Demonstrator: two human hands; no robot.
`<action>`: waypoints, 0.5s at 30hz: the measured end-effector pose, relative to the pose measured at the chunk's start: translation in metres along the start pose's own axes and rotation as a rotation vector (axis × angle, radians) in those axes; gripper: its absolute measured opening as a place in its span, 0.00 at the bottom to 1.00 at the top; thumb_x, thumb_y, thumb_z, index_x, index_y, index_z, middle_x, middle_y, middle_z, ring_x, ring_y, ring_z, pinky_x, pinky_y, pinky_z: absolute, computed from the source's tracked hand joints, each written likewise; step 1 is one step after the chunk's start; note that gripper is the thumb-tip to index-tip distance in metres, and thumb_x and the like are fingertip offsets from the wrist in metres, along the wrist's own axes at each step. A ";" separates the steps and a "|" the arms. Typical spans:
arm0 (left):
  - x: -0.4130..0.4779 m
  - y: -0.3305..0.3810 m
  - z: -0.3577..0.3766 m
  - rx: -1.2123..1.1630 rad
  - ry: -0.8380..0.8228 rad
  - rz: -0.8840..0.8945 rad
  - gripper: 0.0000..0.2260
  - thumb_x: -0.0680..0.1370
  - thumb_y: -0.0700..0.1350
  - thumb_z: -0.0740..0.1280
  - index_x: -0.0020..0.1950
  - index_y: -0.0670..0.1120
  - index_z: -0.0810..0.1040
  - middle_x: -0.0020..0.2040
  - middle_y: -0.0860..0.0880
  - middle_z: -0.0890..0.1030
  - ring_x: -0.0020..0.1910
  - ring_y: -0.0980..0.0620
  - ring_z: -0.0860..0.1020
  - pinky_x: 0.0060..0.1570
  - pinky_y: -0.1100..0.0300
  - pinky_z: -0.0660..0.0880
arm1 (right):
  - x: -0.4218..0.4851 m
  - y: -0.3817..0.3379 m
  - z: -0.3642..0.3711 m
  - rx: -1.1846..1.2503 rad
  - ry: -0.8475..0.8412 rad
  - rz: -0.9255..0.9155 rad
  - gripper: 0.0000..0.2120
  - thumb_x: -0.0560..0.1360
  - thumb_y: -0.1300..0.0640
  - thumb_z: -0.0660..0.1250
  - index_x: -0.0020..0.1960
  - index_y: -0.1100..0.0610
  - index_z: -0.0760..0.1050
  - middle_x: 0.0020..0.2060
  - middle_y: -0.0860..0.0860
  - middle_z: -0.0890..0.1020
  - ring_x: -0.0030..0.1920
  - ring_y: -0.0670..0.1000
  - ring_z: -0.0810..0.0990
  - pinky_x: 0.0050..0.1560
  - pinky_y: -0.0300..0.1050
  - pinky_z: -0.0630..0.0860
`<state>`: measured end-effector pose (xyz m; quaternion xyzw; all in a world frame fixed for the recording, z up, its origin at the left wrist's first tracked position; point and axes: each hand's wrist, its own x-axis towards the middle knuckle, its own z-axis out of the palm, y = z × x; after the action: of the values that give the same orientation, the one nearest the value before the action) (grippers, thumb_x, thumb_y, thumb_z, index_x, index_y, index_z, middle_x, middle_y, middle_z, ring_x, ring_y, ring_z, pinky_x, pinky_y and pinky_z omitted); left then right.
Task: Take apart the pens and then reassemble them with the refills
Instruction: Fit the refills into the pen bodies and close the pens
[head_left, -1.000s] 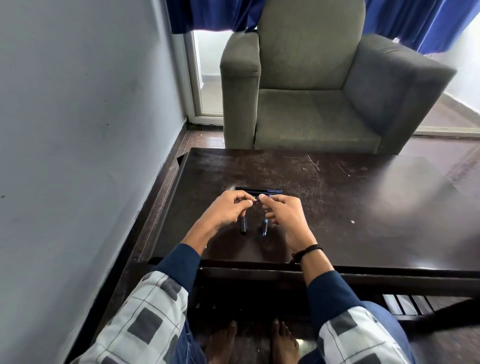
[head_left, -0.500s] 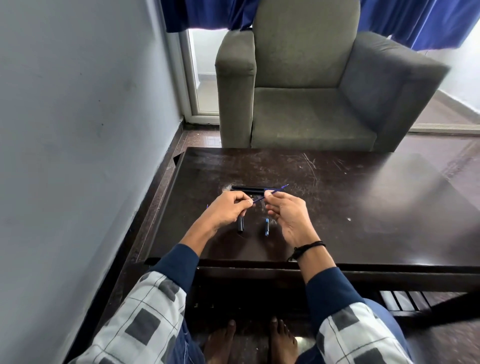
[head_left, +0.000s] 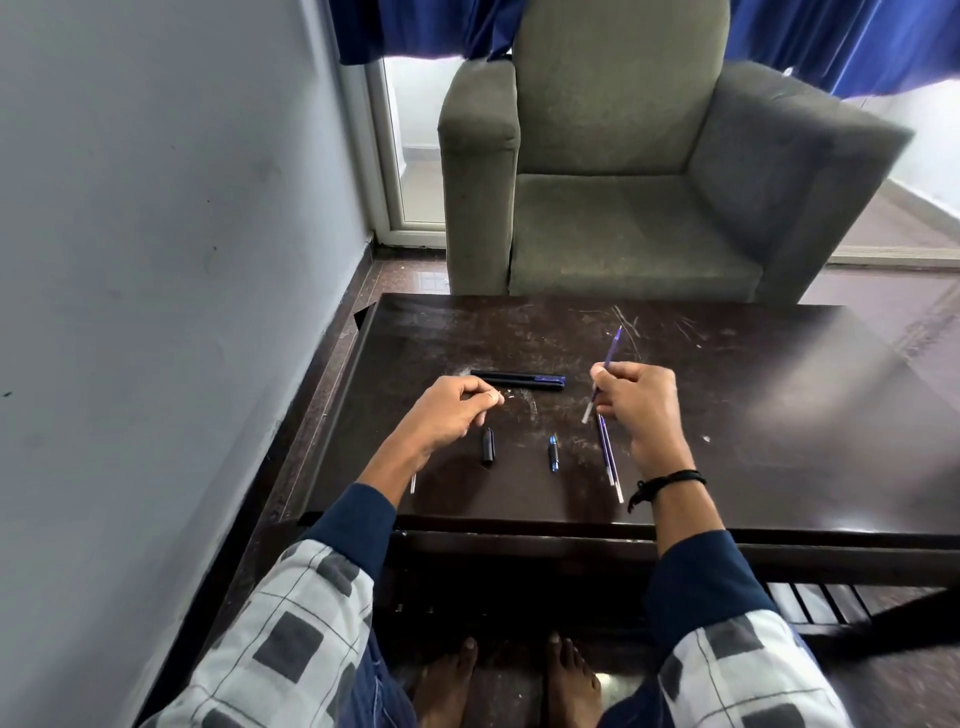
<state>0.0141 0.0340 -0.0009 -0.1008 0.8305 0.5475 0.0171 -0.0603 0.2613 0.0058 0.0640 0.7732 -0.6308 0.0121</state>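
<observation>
My right hand (head_left: 641, 410) pinches a thin blue refill (head_left: 613, 348) that points up and away over the dark table (head_left: 753, 415). My left hand (head_left: 449, 413) has thumb and forefinger pinched on a thin pen part (head_left: 413, 483). That part is mostly hidden, and only its pale end shows below my wrist. Two black pens (head_left: 519, 380) lie side by side beyond my hands. Between my hands lie a short black pen piece (head_left: 488, 446) and a small blue tip piece (head_left: 554, 453). Two loose refills (head_left: 609, 462) lie just under my right hand.
A grey armchair (head_left: 623, 218) stands right behind the table's far edge. A pale wall (head_left: 156, 260) runs along the left side. My bare feet (head_left: 509, 680) are under the table's near edge.
My hands, joined in front of the pens a second ago, have drawn apart. The right hand pulled the blue refill out to the right and raised it, and the loose refills now show.
</observation>
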 end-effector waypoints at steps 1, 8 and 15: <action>0.000 -0.001 -0.001 -0.003 0.006 -0.001 0.08 0.83 0.46 0.66 0.50 0.49 0.85 0.33 0.52 0.78 0.28 0.57 0.69 0.32 0.66 0.67 | 0.001 0.002 -0.002 -0.043 -0.013 0.003 0.05 0.74 0.54 0.74 0.41 0.54 0.84 0.30 0.50 0.83 0.32 0.48 0.80 0.49 0.55 0.83; 0.000 -0.006 -0.024 -0.092 0.109 0.006 0.07 0.81 0.40 0.68 0.56 0.47 0.85 0.38 0.48 0.83 0.32 0.57 0.73 0.32 0.69 0.70 | -0.001 0.002 -0.005 -0.239 -0.036 -0.016 0.05 0.71 0.51 0.75 0.39 0.52 0.84 0.30 0.49 0.85 0.33 0.49 0.84 0.53 0.59 0.82; 0.002 -0.012 -0.044 -0.119 0.252 -0.015 0.10 0.83 0.37 0.64 0.61 0.44 0.82 0.41 0.45 0.84 0.32 0.54 0.74 0.33 0.67 0.71 | -0.004 0.001 -0.006 -0.419 -0.065 0.032 0.04 0.71 0.51 0.76 0.42 0.51 0.83 0.32 0.49 0.85 0.41 0.53 0.86 0.55 0.51 0.81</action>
<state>0.0184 -0.0114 0.0053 -0.1755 0.7913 0.5788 -0.0893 -0.0561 0.2671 0.0068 0.0520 0.8855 -0.4578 0.0600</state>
